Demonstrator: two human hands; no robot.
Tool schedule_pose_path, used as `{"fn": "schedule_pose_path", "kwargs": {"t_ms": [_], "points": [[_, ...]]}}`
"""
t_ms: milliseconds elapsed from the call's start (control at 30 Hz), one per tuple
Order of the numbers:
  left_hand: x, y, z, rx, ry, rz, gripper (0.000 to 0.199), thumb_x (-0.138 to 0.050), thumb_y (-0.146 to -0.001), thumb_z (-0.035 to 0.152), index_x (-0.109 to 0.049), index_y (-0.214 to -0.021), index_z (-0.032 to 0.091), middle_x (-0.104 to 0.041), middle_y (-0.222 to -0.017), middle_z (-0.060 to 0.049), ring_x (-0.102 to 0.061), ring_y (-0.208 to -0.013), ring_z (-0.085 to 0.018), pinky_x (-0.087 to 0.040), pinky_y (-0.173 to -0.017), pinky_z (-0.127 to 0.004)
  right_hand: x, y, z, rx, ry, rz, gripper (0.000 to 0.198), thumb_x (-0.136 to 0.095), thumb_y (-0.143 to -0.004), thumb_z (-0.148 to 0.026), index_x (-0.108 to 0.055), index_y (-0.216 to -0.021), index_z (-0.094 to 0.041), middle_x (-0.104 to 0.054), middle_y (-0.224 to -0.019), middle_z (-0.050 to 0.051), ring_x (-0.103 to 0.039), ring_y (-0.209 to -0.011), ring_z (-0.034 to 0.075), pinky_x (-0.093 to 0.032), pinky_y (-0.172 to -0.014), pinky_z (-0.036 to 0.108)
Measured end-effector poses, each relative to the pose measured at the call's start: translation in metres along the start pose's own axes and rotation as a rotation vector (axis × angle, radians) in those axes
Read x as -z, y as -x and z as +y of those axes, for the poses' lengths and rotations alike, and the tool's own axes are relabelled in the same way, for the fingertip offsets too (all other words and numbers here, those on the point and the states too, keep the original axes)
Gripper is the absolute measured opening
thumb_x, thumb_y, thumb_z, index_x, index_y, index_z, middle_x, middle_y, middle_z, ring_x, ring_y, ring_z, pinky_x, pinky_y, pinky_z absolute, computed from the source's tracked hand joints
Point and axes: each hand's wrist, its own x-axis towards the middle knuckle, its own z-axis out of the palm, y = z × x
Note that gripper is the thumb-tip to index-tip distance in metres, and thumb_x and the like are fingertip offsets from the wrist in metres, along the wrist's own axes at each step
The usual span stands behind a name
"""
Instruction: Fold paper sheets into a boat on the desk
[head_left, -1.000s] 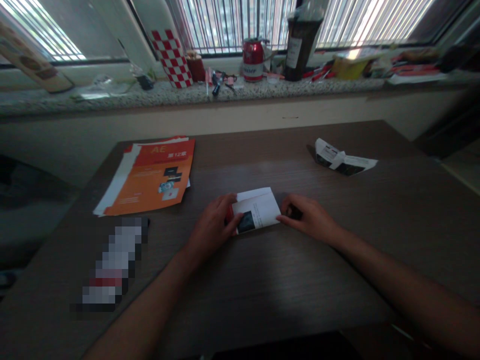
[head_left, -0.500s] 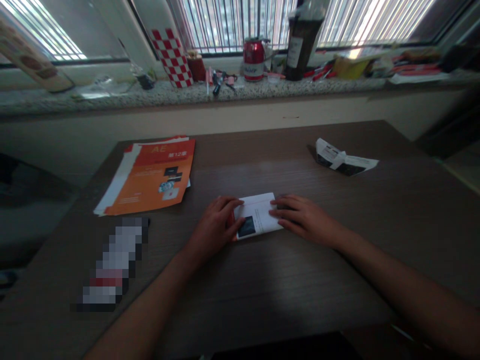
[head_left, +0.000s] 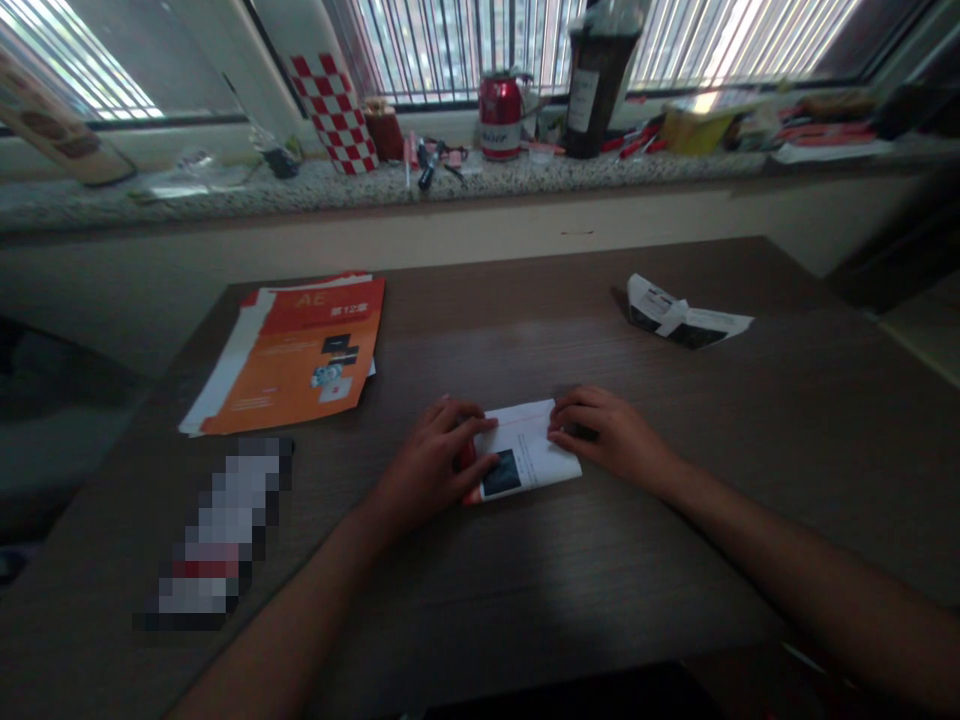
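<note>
- Pressing down in the head view, my left hand (head_left: 431, 465) lies flat with spread fingers on the left end of the folded paper (head_left: 529, 458).
- My right hand (head_left: 611, 435) rests on the paper's right end, fingers bent and flattened on it, gripping nothing.
- The folded paper lies on the table (head_left: 675, 560), touching both hands.
- Left of the paper and farther away sits an orange booklet (head_left: 296, 350).
- Right of the paper and farther away, a folded paper boat (head_left: 682, 315) stands well apart.
</note>
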Motion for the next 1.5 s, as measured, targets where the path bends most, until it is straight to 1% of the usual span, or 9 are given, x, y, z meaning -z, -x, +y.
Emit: {"fn": "schedule_pose_path", "kwargs": {"t_ms": [67,233,333,533,667,867,1233,1500], "points": [[0.000,0.001,0.000,-0.008,-0.007,-0.011,0.035,-0.074,-0.097,0.032,-0.068,-0.130,0.026,-0.062,-0.131,-0.009,-0.056,-0.126,-0.031,-0.041,-0.118,-0.060,-0.002,0.000,0.001,-0.036,0.029,0.025,0.011,-0.071,-0.098,-0.032,-0.075,-0.105,-0.024,-0.072,-0.112,0.009,-0.067,-0.108,0.027,-0.054,-0.094,0.046],[0.000,0.001,0.002,-0.005,-0.024,-0.012,0.036,-0.074,-0.097,0.035,-0.068,-0.132,0.028,-0.061,-0.131,-0.010,-0.056,-0.125,-0.032,-0.048,-0.110,-0.057,-0.005,0.001,0.006,-0.111,0.106,0.049,0.033,-0.079,-0.090,-0.034,-0.068,-0.120,-0.026,-0.065,-0.125,0.011,-0.060,-0.118,0.033,-0.052,-0.099,0.053],[-0.001,0.001,0.002,0.016,-0.051,0.006,0.035,-0.073,-0.097,0.033,-0.067,-0.132,0.028,-0.062,-0.130,-0.010,-0.057,-0.123,-0.032,-0.049,-0.107,-0.056,-0.004,0.002,0.007,-0.119,0.109,0.039,0.035,-0.077,-0.091,-0.036,-0.067,-0.123,-0.027,-0.063,-0.126,0.012,-0.058,-0.119,0.034,-0.050,-0.100,0.055],[-0.002,0.003,0.000,0.094,-0.088,0.075,0.034,-0.067,-0.099,0.028,-0.064,-0.132,0.024,-0.063,-0.127,-0.011,-0.058,-0.119,-0.032,-0.049,-0.103,-0.054,-0.004,0.001,0.006,-0.150,0.102,0.038,0.038,-0.079,-0.089,-0.034,-0.064,-0.123,-0.025,-0.062,-0.126,0.013,-0.058,-0.118,0.035,-0.050,-0.101,0.056],[-0.002,0.001,-0.002,0.133,-0.067,0.079,0.033,-0.070,-0.097,0.028,-0.065,-0.129,0.023,-0.064,-0.124,-0.010,-0.058,-0.116,-0.032,-0.049,-0.101,-0.052,-0.003,0.001,0.007,-0.166,0.090,0.030,0.036,-0.078,-0.090,-0.034,-0.064,-0.121,-0.023,-0.061,-0.124,0.013,-0.058,-0.117,0.035,-0.049,-0.102,0.056],[-0.003,-0.001,-0.002,0.163,-0.063,0.080,0.028,-0.073,-0.095,0.028,-0.067,-0.121,0.022,-0.065,-0.119,-0.009,-0.058,-0.112,-0.032,-0.048,-0.098,-0.050,-0.003,0.001,0.009,-0.162,0.075,0.023,0.033,-0.072,-0.094,-0.039,-0.063,-0.123,-0.025,-0.061,-0.124,0.012,-0.057,-0.117,0.034,-0.049,-0.101,0.054],[-0.003,-0.005,-0.001,0.209,-0.068,0.073,0.016,-0.074,-0.095,0.028,-0.068,-0.109,0.022,-0.066,-0.110,-0.007,-0.060,-0.105,-0.029,-0.047,-0.092,-0.045,-0.006,0.001,0.013,-0.155,0.088,0.033,0.025,-0.066,-0.097,-0.033,-0.064,-0.120,-0.023,-0.062,-0.121,0.012,-0.058,-0.114,0.032,-0.048,-0.099,0.050],[-0.004,-0.007,-0.001,0.209,-0.071,0.094,0.014,-0.076,-0.095,0.027,-0.070,-0.106,0.021,-0.067,-0.107,-0.006,-0.060,-0.101,-0.028,-0.045,-0.088,-0.042,-0.005,0.000,0.012,-0.152,0.078,0.036,0.020,-0.065,-0.099,-0.032,-0.063,-0.118,-0.024,-0.062,-0.120,0.011,-0.058,-0.114,0.032,-0.048,-0.099,0.050]]}}
